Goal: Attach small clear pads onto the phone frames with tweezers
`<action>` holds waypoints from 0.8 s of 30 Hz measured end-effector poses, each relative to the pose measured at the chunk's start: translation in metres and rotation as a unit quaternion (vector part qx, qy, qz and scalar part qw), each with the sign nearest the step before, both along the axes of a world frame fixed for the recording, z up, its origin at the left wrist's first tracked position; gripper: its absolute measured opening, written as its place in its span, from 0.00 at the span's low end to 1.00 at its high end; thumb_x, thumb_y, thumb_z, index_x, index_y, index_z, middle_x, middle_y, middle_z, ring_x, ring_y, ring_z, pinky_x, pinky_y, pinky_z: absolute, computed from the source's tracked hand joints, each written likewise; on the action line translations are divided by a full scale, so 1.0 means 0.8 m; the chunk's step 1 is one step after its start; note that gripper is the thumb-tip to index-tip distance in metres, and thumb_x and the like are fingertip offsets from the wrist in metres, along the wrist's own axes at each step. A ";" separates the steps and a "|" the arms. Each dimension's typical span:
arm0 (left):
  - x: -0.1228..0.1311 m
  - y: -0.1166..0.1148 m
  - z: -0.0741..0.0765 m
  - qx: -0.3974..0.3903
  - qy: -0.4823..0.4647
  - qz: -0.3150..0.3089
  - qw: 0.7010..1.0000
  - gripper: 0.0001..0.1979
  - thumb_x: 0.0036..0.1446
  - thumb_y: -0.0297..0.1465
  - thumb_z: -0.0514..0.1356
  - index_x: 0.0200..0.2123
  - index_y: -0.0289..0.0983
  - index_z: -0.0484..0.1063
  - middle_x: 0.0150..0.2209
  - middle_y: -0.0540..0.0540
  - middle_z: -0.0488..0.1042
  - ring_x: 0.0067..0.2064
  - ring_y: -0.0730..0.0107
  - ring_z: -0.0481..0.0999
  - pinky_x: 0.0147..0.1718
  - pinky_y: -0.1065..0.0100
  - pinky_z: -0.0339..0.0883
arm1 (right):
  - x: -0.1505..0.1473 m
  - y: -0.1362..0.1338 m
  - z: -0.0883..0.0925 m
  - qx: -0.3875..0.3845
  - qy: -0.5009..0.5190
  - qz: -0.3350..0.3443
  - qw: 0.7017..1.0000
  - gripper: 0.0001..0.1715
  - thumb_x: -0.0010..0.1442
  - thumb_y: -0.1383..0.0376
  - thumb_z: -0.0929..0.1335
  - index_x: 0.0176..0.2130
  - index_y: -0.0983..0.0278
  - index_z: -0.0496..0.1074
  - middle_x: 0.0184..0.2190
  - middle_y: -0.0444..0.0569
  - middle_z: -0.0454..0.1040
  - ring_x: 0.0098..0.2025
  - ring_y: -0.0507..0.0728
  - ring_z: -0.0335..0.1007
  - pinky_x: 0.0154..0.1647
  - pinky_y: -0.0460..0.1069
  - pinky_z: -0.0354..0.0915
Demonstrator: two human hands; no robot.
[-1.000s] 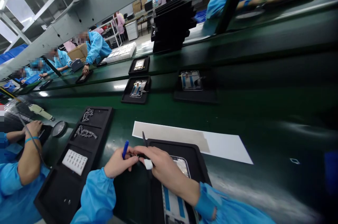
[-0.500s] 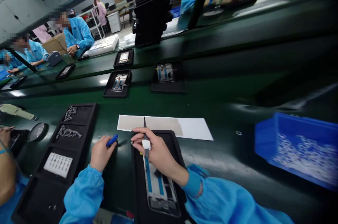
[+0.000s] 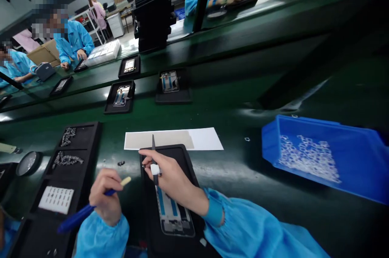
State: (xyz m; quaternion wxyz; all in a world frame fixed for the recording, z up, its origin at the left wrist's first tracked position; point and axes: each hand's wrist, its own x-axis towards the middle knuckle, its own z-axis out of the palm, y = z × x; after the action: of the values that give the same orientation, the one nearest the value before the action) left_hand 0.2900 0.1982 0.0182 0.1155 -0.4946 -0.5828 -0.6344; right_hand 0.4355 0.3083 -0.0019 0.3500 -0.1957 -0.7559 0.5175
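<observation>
My left hand [image 3: 107,195] is closed around a blue pen-like tool [image 3: 79,214] with a cream tip pointing right. My right hand [image 3: 170,177] grips dark tweezers [image 3: 153,142], whose point shows above the fingers, with a white wrap near the grip. Something small and dark shows at its thumb tip, too small to name. Beneath that hand lies a phone frame [image 3: 178,226] with blue strips, set in a black tray [image 3: 179,150]. A few small dark parts [image 3: 121,163] rest on the bench between my hands.
A compartmented black tray [image 3: 88,144] with small parts and a white block [image 3: 56,200] stands left. Behind my right hand lies a white sheet [image 3: 206,138]. At right is a blue bin [image 3: 358,148] of small white pieces. More trayed phone frames [image 3: 122,96] and co-workers are farther back.
My left hand has moved down and turned; the blue tool now shows its length and cream tip. Small dark parts now show on the bench. The view has shifted right; my right hand keeps its hold.
</observation>
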 end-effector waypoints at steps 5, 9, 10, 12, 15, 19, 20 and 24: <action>0.025 0.012 -0.004 -0.027 0.092 -0.077 0.992 0.32 0.68 0.48 0.41 0.20 0.36 0.68 0.22 0.47 0.71 0.23 0.72 0.70 0.22 0.69 0.61 | 0.002 -0.010 0.002 0.094 -0.034 0.011 0.995 0.33 0.57 0.80 0.60 0.58 0.61 0.67 0.39 0.50 0.76 0.41 0.57 0.74 0.41 0.51 0.72; 0.022 0.012 -0.005 -0.038 0.107 -0.089 0.990 0.30 0.68 0.48 0.45 0.21 0.36 0.69 0.23 0.47 0.72 0.25 0.71 0.72 0.24 0.69 0.64 | 0.006 -0.011 0.006 0.102 -0.012 0.019 0.994 0.32 0.57 0.78 0.61 0.59 0.61 0.67 0.40 0.51 0.76 0.41 0.58 0.74 0.42 0.52 0.73; 0.021 0.012 -0.006 -0.034 0.099 -0.084 0.991 0.30 0.67 0.48 0.45 0.21 0.37 0.69 0.22 0.47 0.72 0.25 0.71 0.72 0.24 0.69 0.64 | 0.007 -0.011 0.007 0.092 0.006 0.021 0.996 0.31 0.58 0.78 0.62 0.58 0.61 0.67 0.40 0.50 0.76 0.41 0.57 0.75 0.43 0.52 0.73; 0.021 0.012 -0.008 -0.030 0.055 -0.066 0.996 0.31 0.67 0.49 0.46 0.19 0.37 0.69 0.22 0.47 0.72 0.24 0.70 0.71 0.23 0.68 0.63 | 0.008 -0.010 0.007 0.060 0.047 0.021 0.997 0.29 0.59 0.75 0.63 0.57 0.59 0.68 0.40 0.48 0.76 0.41 0.56 0.75 0.43 0.51 0.73; 0.025 0.016 -0.011 -0.041 -0.084 -0.052 0.994 0.32 0.67 0.50 0.45 0.17 0.37 0.66 0.21 0.47 0.70 0.24 0.71 0.69 0.23 0.69 0.64 | 0.008 -0.011 0.007 0.010 0.091 0.020 0.996 0.25 0.60 0.72 0.66 0.56 0.59 0.68 0.40 0.47 0.77 0.41 0.55 0.76 0.44 0.49 0.73; 0.028 0.021 0.000 -0.064 -0.302 -0.108 0.945 0.29 0.65 0.49 0.51 0.18 0.36 0.63 0.22 0.50 0.67 0.22 0.75 0.68 0.23 0.71 0.66 | 0.009 -0.013 0.004 -0.029 0.101 0.000 0.994 0.20 0.61 0.70 0.68 0.53 0.58 0.70 0.39 0.46 0.79 0.40 0.54 0.78 0.44 0.48 0.73; 0.028 0.020 0.005 -0.086 -0.340 -0.140 0.926 0.26 0.64 0.48 0.54 0.20 0.36 0.64 0.24 0.51 0.67 0.23 0.75 0.69 0.24 0.71 0.68 | 0.010 -0.012 0.004 -0.045 0.098 -0.007 0.994 0.19 0.61 0.69 0.69 0.52 0.58 0.70 0.38 0.46 0.80 0.39 0.55 0.78 0.43 0.48 0.73; 0.027 0.008 0.017 -0.190 -0.359 -0.252 0.878 0.14 0.61 0.42 0.60 0.33 0.37 0.69 0.36 0.48 0.72 0.35 0.68 0.79 0.39 0.66 0.74 | 0.016 0.002 0.010 -0.136 0.066 0.005 0.989 0.18 0.61 0.64 0.69 0.51 0.60 0.69 0.35 0.47 0.79 0.35 0.55 0.77 0.40 0.49 0.74</action>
State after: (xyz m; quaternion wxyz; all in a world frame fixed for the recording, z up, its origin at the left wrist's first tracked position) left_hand 0.3119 0.2043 0.0319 -0.3617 -0.3750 -0.5492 -0.6534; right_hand 0.4483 0.3101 0.0062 0.3661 -0.2030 -0.6550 0.6291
